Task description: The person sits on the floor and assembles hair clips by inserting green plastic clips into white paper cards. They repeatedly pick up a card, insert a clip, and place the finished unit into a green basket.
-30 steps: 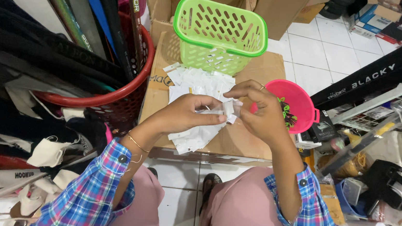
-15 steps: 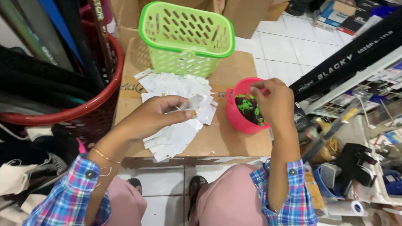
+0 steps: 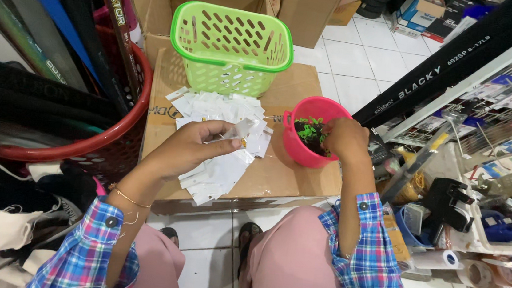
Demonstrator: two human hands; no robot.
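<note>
My left hand [image 3: 191, 147] holds a small clear plastic bag [image 3: 232, 131] above a pile of white packets [image 3: 222, 144] on a flattened cardboard box [image 3: 284, 171]. My right hand [image 3: 343, 136] reaches into a pink bowl [image 3: 304, 154] filled with small green and dark pieces [image 3: 308, 131], fingers pinched among them. Whether the fingers hold a piece is hidden. A green plastic basket [image 3: 231, 43] stands empty behind the pile.
A red tub [image 3: 92, 142] full of dark rod cases stands at the left. Cardboard boxes [image 3: 308, 3] sit behind the basket. At the right are a display rack [image 3: 486, 121], a black tool [image 3: 448, 204] and tape rolls [image 3: 473, 271]. White floor tiles lie below.
My right hand left the small bag and moved right into the pink bowl. My left hand keeps the bag over the packet pile. The view shifted left.
</note>
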